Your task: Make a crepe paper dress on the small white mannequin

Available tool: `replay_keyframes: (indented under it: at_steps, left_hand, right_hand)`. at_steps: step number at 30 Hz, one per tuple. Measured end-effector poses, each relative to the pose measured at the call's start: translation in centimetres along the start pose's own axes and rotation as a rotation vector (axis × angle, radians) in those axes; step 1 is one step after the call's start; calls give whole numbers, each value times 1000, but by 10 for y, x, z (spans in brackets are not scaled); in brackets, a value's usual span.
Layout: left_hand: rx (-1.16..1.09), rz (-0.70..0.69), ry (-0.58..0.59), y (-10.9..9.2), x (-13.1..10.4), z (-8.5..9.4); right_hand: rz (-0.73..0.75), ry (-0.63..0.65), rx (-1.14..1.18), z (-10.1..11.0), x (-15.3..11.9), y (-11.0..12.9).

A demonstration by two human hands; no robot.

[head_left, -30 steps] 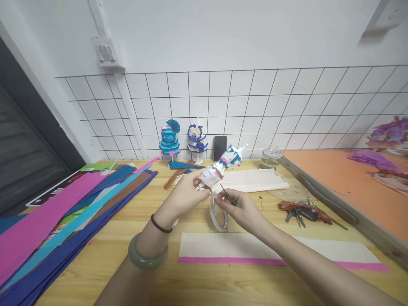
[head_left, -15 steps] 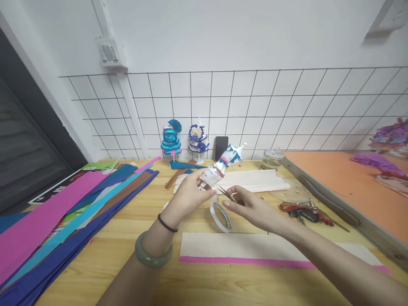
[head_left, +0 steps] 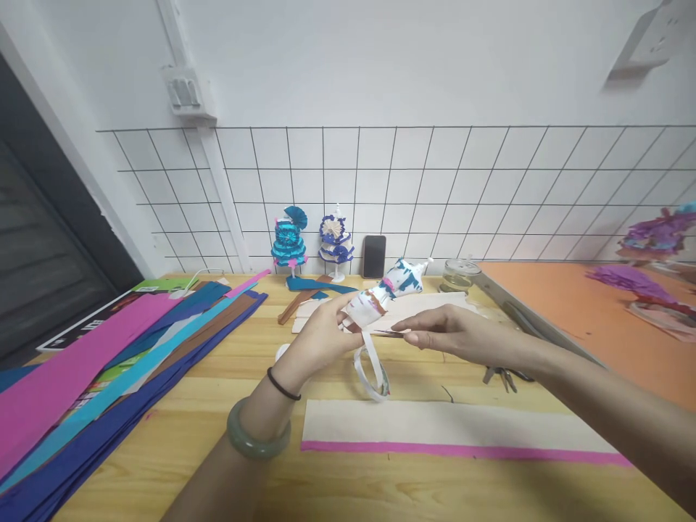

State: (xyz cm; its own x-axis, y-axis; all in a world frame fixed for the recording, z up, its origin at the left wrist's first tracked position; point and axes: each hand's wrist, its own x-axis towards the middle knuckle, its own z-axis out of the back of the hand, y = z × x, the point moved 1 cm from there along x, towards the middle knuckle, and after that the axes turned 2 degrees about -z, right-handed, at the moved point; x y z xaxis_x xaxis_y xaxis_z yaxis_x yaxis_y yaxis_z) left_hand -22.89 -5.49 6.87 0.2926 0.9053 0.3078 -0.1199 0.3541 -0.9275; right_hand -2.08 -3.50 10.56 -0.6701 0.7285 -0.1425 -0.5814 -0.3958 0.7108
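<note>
My left hand [head_left: 320, 330] is wrapped round the lower end of a small white dress form [head_left: 365, 307], tilted up to the right. Blue, pink and brown scraps cling to its surface. From its lower end a strip of white tape runs down to a tape roll [head_left: 379, 388], which hangs over the table. My right hand [head_left: 451, 330] pinches small pointed scissors [head_left: 392, 333], their thin dark blades lying level beside the strip just under the form. The fingers hide the scissors' handles.
Cream paper with a pink edge [head_left: 435, 428] lies in front. Coloured paper strips [head_left: 125, 341] cover the left side. Behind stand two decorated forms [head_left: 289, 243], a phone [head_left: 375, 256] and a glass jar [head_left: 460, 275]. Keys [head_left: 503, 377] lie beneath my right forearm; an orange board [head_left: 549, 297] is at right.
My right hand has turned and moved slightly right and up, bringing the scissors from slanted to level at the tape. The dress form has dipped a little, and the tape roll hangs slightly lower.
</note>
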Motion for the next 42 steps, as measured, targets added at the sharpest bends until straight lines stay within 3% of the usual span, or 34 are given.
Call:
replay_keyframes:
  at_steps: [8,25,42]
  left_hand:
    - [5,-4,33,7,2,-1]
    - [-81,100,57,3,2,-3]
    - [-71,164,151,11,2,-5]
  right_hand:
    - [-254,-95,57,4,7,1]
    - [-149,88,285,2,27,-10]
    - [-115,62,242,-2,31,-11]
